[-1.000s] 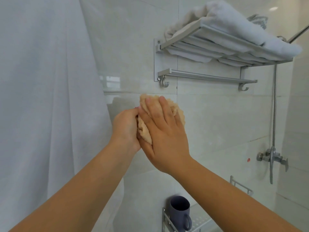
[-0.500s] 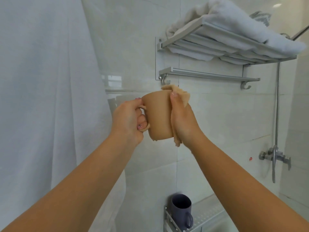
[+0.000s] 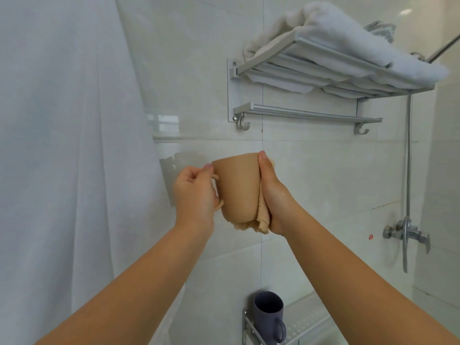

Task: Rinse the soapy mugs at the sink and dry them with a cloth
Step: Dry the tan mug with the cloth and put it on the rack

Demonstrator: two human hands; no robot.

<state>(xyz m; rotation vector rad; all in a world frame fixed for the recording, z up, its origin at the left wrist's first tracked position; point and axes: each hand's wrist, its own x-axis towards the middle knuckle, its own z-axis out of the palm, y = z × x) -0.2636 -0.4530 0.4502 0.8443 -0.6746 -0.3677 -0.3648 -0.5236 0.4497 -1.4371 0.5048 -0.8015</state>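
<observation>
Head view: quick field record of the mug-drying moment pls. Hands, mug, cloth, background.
left hand: grips the handle of the tan mug
right hand: presses the tan cloth against the mug's side
mug pose: upright, held in the air
other mug: grey mug on wire shelf below
background: white towels on towel rack, shower valve

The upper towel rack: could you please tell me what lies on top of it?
Folded white towels lie on the towel rack; a grey item behind them is mostly hidden.
</observation>
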